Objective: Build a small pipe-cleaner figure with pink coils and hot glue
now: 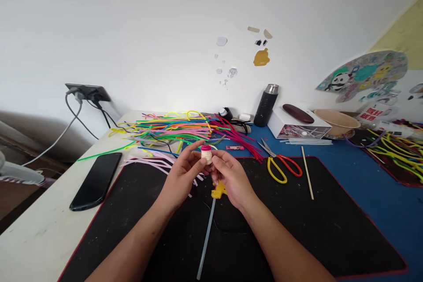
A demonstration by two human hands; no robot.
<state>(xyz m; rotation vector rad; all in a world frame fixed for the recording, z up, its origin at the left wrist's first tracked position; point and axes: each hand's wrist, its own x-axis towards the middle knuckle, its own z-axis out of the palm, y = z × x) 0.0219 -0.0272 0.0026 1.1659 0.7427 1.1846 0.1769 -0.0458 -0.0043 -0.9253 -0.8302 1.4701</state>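
Observation:
My left hand (183, 172) and my right hand (231, 176) meet above the black mat (297, 224) and pinch a small spool (206, 154) between them. The spool has a pink top and pale thread wound round it. Both hands have their fingers closed on it. Just below the hands lies a yellow glue gun (218, 190) with a long clear glue stick (206, 238) pointing toward me. A heap of coloured pipe cleaners (178, 130) lies right behind the hands.
A black phone (95, 180) lies at the left on the white table. Yellow-and-red scissors (280, 165) and a thin wooden stick (307, 178) lie to the right. Behind are a black flask (266, 105), a white box (297, 125), a bowl (337, 120) and more pipe cleaners (399, 150).

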